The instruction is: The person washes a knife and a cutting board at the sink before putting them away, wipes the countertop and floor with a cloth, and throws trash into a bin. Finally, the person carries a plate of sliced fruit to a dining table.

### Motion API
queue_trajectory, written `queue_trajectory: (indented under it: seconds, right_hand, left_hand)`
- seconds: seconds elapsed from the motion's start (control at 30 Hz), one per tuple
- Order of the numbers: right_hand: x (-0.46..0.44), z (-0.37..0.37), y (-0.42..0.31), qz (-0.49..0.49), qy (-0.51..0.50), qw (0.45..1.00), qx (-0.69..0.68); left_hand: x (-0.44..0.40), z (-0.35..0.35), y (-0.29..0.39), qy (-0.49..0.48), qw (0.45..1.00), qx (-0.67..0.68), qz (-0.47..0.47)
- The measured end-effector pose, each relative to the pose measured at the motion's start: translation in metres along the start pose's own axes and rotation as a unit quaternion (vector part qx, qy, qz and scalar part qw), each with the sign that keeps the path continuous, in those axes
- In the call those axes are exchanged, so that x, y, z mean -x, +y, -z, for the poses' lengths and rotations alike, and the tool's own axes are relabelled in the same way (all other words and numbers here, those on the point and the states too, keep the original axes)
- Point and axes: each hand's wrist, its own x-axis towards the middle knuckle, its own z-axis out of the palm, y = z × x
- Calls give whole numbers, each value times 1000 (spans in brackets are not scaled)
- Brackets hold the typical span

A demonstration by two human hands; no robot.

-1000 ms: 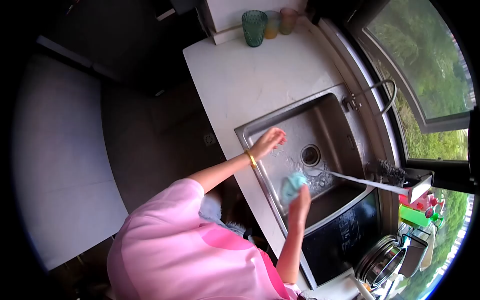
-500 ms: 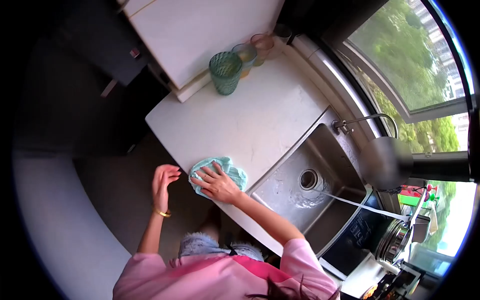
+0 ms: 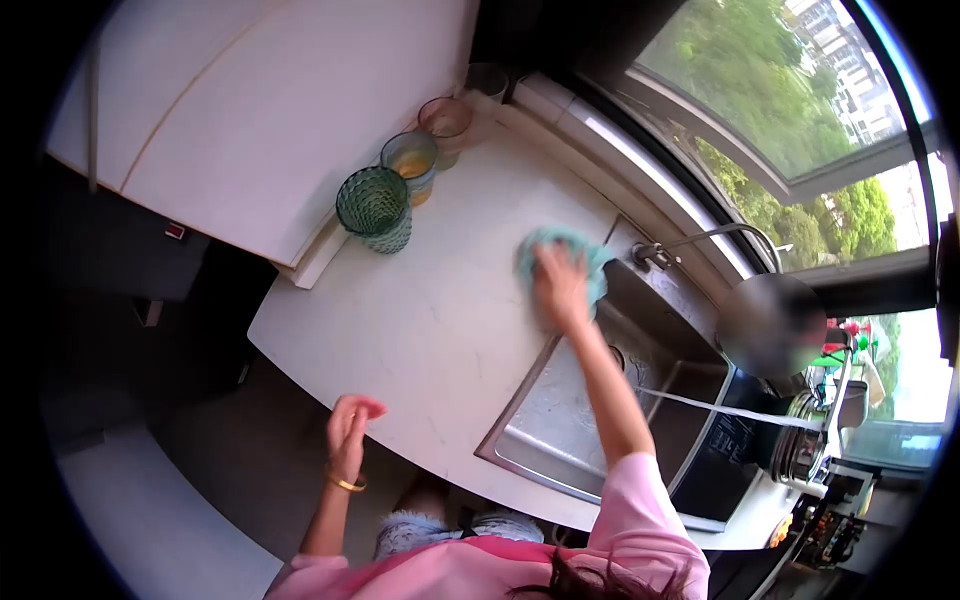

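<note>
Under my right hand (image 3: 562, 288) is a light green cleaning cloth (image 3: 540, 245), pressed onto the white countertop (image 3: 420, 330) beside the sink's far left corner. Motion blurs both hand and cloth, and the fingers partly cover the cloth. My left hand (image 3: 350, 432), with a gold bracelet at the wrist, hovers by the counter's front edge. Its fingers are loosely bent, and nothing is in it. The steel sink (image 3: 540, 440) lies right of the cloth, partly hidden by my right forearm.
A green textured glass (image 3: 375, 210), a glass with an amber lower part (image 3: 410, 165) and a pinkish glass (image 3: 445, 120) line the back left. A curved faucet (image 3: 725, 232) rises behind the sink near the open window (image 3: 770, 90). A dish rack with plates (image 3: 800, 440) stands at right.
My right hand has carried the cloth from the counter's front edge to the back, near the faucet. My left hand stays raised by the front edge. The view has shifted.
</note>
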Motion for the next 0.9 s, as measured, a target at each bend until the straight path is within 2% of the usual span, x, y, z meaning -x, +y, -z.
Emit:
queue_trajectory:
  seconds: [0.1, 0.17, 0.2, 0.23, 0.27, 0.3, 0.37, 0.43, 0.47, 0.53, 0.57, 0.63, 0.67, 0.7, 0.73, 0.77, 0.83, 0.87, 0.9]
  right_hand:
    - [100, 10, -65, 79, -59, 987, -125]
    - [161, 13, -81, 2, -28, 973, -230]
    - [166, 25, -75, -8, -17, 975, -223]
    - [179, 42, -69, -181, -17, 918, -352]
    - [196, 58, -60, -346, -7, 814, -466]
    - [199, 75, -37, -315, 88, 825, -460]
    - [210, 117, 4, -485, 112, 597, -630]
    - [229, 138, 48, -459, 157, 529, -696]
    - [237, 150, 63, -449, 170, 537, -694]
    - [242, 173, 85, -446, 157, 555, -685]
    - [244, 184, 94, -443, 144, 568, -679]
    - [243, 208, 101, -482, 83, 639, -594]
    - [242, 224, 103, -474, 59, 669, -569]
    - [241, 232, 106, -464, 34, 699, -543]
    - [247, 213, 111, -416, 92, 660, -619]
    - [253, 194, 117, -362, 149, 613, -687]
    - [259, 213, 113, -352, 163, 483, -785]
    - [265, 212, 114, -362, 190, 476, -779]
    - [271, 210, 112, -372, 215, 469, -772]
  left_hand:
    - [-22, -50, 6, -105, 993, 61, -4]
    - [-35, -85, 5, -163, 984, 67, -9]
    - [-38, -103, 3, -212, 977, 14, 0]
    - [-37, -124, 1, -265, 963, -40, 12]
    - [-36, -146, 0, -289, 956, -41, 13]
    - [-36, -172, -2, -333, 939, -83, 8]
    - [-28, -227, -7, -390, 912, -127, -1]
    - [-19, -283, -13, -403, 899, -152, -76]
    - [-19, -310, -21, -415, 893, -156, -79]
    - [-16, -364, -44, -391, 878, -177, -210]
    - [-14, -390, -51, -405, 882, -146, -192]
    - [-23, -430, -92, -401, 901, -98, -138]
    - [-11, -445, -79, -388, 920, -47, 36]
    - [1, -458, -64, -359, 910, 2, 207]
    - [-12, -465, -105, -389, 884, 79, 249]
    - [-9, -467, -120, -405, 843, 169, 312]
    - [-2, -469, -156, -477, 806, 187, 297]
    - [20, -478, -124, -451, 860, 153, 185]
    - [19, -476, -128, -450, 856, 172, 185]
